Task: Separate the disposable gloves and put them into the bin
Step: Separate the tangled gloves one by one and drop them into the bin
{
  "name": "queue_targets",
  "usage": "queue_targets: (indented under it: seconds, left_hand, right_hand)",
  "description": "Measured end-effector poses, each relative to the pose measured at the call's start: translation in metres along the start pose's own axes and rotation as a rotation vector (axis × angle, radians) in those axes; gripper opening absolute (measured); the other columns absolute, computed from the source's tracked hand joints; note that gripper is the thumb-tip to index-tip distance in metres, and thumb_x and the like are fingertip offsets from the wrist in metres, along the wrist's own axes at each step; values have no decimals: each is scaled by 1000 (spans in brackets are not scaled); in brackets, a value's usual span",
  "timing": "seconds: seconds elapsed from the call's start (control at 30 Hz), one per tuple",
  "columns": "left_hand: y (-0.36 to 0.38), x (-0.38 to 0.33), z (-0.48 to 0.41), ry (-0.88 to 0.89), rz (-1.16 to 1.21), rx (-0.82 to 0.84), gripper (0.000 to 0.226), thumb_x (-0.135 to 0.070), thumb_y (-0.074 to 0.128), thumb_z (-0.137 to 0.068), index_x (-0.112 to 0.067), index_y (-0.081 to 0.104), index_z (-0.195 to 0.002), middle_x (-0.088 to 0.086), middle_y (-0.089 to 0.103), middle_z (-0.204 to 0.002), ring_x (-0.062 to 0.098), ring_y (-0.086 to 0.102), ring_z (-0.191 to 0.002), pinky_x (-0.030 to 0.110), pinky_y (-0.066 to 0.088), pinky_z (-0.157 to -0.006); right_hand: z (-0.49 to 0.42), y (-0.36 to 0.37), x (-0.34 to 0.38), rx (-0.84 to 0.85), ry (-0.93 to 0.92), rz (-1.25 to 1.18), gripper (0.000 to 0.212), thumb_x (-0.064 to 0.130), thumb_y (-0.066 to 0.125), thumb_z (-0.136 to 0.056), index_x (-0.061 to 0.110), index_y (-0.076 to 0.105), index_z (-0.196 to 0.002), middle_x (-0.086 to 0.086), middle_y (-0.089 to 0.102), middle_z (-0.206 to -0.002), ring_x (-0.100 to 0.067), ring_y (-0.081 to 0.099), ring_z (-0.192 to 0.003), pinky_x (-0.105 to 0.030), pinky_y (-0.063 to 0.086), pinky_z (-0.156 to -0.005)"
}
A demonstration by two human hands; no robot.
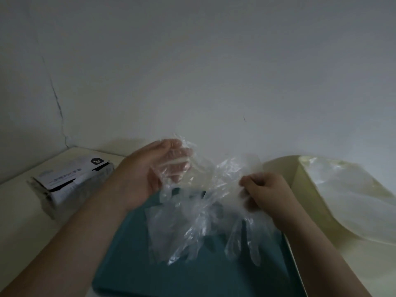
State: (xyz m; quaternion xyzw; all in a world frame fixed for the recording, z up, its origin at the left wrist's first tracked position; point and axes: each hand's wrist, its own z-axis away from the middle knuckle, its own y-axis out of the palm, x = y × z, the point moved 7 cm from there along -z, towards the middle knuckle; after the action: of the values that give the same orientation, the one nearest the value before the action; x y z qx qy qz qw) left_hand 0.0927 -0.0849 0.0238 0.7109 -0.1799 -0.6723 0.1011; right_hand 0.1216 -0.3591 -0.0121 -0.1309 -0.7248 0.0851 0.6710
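Observation:
Both my hands hold a clump of clear disposable gloves (192,219) above a teal tray (132,264). My left hand (150,174) grips the upper left part of the plastic, its fingers partly wrapped in film. My right hand (265,191) pinches a glove edge at the upper right, and a glove with its fingers pointing down hangs below it. The gloves stretch between the two hands and droop toward the tray. A yellowish bin (285,174) lined with a clear bag (351,200) stands at the right.
A white glove box (70,181) lies on the cream table (23,213) at the left. A pale wall rises close behind the table. The tray's right edge lies next to the bin.

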Motion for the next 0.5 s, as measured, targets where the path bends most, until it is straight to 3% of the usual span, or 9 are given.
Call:
queue_targets:
  seconds: [0.1,0.2,0.27,0.37,0.43,0.5]
  left_hand:
    - [18,-10,19,-17,-15,299,23,-39,84,-82,-21,78,-94,12,79,-105,24,78,-73,32,59,-53]
    - [38,-1,29,-30,-49,428,29,-43,87,-78,-20,78,-94,10,78,-82,24,77,-64,29,58,-50]
    - [43,7,27,-22,-49,388,17,-33,77,-86,-18,79,-93,13,79,-91,26,77,-69,31,60,-52]
    - [38,25,19,-66,-94,197,18,-14,62,-95,-8,80,-94,18,77,-94,25,76,-67,29,58,-50]
    - [32,33,13,-65,-232,63,16,-10,66,-96,-5,80,-99,19,77,-89,20,75,-63,23,55,-49]
    - [25,36,9,-50,-308,-17,16,-10,67,-98,-2,79,-105,17,77,-86,16,72,-59,19,50,-45]
  right_hand:
    - [4,7,4,47,2,-22,21,10,65,-100,-8,73,-93,-19,77,-79,-28,71,-60,-48,62,-68]
    - [12,21,8,200,28,-126,12,7,68,-98,2,72,-108,-16,79,-85,-28,75,-69,-44,63,-69]
    - [14,33,5,289,46,-164,21,6,75,-93,7,72,-114,-17,77,-87,-28,71,-67,-38,59,-61]
    - [16,48,2,370,80,-281,29,13,79,-80,-1,71,-104,-21,71,-85,-32,63,-72,-43,49,-71]
    - [21,54,5,464,67,-348,15,11,75,-88,-2,67,-88,-16,66,-75,-26,61,-64,-34,50,-64]
    - [27,56,11,548,94,-422,20,11,62,-101,0,70,-86,-14,69,-77,-21,67,-67,-28,54,-63]
